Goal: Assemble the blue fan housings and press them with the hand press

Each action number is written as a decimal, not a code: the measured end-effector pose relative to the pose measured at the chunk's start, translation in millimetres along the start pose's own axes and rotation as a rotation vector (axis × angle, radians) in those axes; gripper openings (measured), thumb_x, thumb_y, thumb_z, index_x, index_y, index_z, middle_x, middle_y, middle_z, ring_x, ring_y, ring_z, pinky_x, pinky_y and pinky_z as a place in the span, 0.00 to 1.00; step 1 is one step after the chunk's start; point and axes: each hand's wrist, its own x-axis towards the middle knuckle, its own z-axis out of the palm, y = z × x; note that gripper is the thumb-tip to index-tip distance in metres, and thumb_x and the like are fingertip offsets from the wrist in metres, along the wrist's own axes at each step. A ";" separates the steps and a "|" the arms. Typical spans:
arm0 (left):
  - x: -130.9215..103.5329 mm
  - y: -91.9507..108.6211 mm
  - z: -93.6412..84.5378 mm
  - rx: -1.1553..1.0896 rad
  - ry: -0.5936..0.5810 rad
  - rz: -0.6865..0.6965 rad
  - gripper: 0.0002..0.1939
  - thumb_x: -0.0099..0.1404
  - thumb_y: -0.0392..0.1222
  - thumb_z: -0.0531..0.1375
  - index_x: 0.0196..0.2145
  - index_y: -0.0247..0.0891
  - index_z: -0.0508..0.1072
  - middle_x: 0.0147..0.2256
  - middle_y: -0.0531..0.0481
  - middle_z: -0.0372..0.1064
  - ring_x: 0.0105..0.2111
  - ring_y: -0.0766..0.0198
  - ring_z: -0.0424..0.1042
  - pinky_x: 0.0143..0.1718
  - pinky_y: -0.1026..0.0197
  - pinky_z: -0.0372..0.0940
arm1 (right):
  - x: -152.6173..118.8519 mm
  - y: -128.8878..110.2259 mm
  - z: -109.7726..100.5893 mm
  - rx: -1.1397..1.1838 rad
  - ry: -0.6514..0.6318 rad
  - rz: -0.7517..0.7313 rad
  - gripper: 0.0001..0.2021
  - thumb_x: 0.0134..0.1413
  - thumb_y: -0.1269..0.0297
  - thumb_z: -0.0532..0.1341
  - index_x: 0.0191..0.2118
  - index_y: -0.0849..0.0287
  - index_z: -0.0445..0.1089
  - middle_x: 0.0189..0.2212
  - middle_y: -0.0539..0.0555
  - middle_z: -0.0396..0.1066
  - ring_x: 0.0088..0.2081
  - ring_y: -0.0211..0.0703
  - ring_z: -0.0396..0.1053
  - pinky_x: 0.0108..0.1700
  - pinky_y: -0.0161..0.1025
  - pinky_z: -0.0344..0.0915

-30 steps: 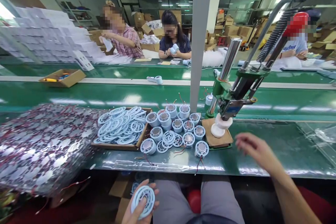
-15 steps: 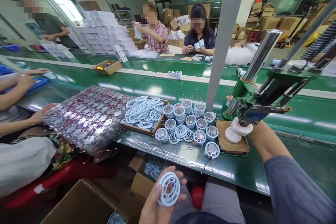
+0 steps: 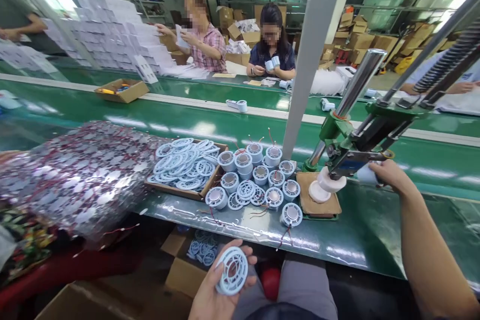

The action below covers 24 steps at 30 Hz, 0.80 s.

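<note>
My left hand (image 3: 210,290), low at the centre, holds a light blue ring grille (image 3: 231,271) with its fingers around the edge. On the right, behind the press (image 3: 348,155), my right hand (image 3: 392,176) grips a pale blue cylindrical part (image 3: 367,174), partly hidden by the press. White round pads (image 3: 320,191) sit at the press over a brown board. Several blue round housings with metal discs (image 3: 260,174) stand left of it, some with red wires. Loose grilles (image 3: 246,189) lie among them.
A carton of ring grilles (image 3: 221,180) and a bubble-wrap sheet of wired discs (image 3: 82,175) lie left. A grey post (image 3: 307,60) rises behind the housings. Two people sit across the green conveyor (image 3: 180,120). Open cartons (image 3: 183,275) are below the bench.
My right hand has come from behind the press out to its right, now showing a blue cylindrical part. The view has shifted right; my left hand still holds the grille.
</note>
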 end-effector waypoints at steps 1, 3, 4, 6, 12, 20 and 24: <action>2.0 0.1 0.2 0.006 -0.002 -0.013 0.15 0.63 0.43 0.65 0.47 0.38 0.79 0.46 0.38 0.77 0.48 0.46 0.75 0.40 0.52 0.74 | -10.8 7.1 -5.3 -0.029 -0.031 0.003 0.13 0.65 0.60 0.61 0.50 0.61 0.70 0.43 0.55 0.73 0.40 0.42 0.73 0.43 0.44 0.73; 5.8 -0.4 2.2 0.017 -0.034 -0.047 0.16 0.63 0.43 0.65 0.48 0.38 0.79 0.46 0.38 0.77 0.48 0.47 0.75 0.41 0.52 0.74 | -31.6 13.9 -6.3 -0.075 -0.095 -0.021 0.13 0.59 0.63 0.63 0.48 0.61 0.71 0.38 0.54 0.74 0.39 0.44 0.73 0.44 0.44 0.72; 7.3 -1.1 4.2 0.023 -0.057 -0.064 0.16 0.63 0.43 0.64 0.48 0.38 0.79 0.46 0.39 0.77 0.47 0.47 0.75 0.41 0.51 0.74 | -39.8 13.5 -2.3 -0.086 -0.122 -0.047 0.13 0.56 0.65 0.64 0.47 0.60 0.72 0.36 0.54 0.74 0.40 0.46 0.73 0.46 0.44 0.71; 8.5 -3.8 10.1 0.028 -0.106 -0.088 0.15 0.64 0.43 0.63 0.48 0.38 0.78 0.46 0.39 0.77 0.47 0.47 0.75 0.41 0.51 0.74 | -49.0 7.0 11.2 -0.092 -0.166 -0.110 0.16 0.49 0.67 0.65 0.47 0.58 0.74 0.37 0.55 0.74 0.43 0.50 0.74 0.49 0.44 0.70; -1.3 -16.5 31.2 -0.067 -0.207 -0.095 0.16 0.65 0.46 0.63 0.47 0.34 0.78 0.43 0.38 0.78 0.42 0.50 0.77 0.36 0.55 0.74 | -39.0 -23.5 48.2 -0.012 -0.244 -0.303 0.15 0.46 0.65 0.64 0.43 0.56 0.75 0.44 0.58 0.75 0.48 0.55 0.73 0.54 0.48 0.68; -11.0 -16.3 48.1 -0.151 -0.287 -0.182 0.18 0.69 0.49 0.59 0.47 0.32 0.78 0.42 0.37 0.79 0.43 0.52 0.78 0.38 0.56 0.74 | -39.6 -28.2 60.6 0.145 -0.101 -0.213 0.10 0.55 0.62 0.56 0.40 0.57 0.70 0.41 0.62 0.75 0.47 0.58 0.73 0.52 0.52 0.68; -12.0 -16.0 54.2 -0.144 -0.354 -0.209 0.20 0.71 0.50 0.56 0.48 0.33 0.77 0.44 0.37 0.78 0.45 0.52 0.77 0.41 0.56 0.73 | -76.9 -34.7 51.0 0.218 0.097 -0.069 0.18 0.61 0.58 0.53 0.53 0.58 0.65 0.51 0.68 0.70 0.48 0.58 0.71 0.52 0.54 0.67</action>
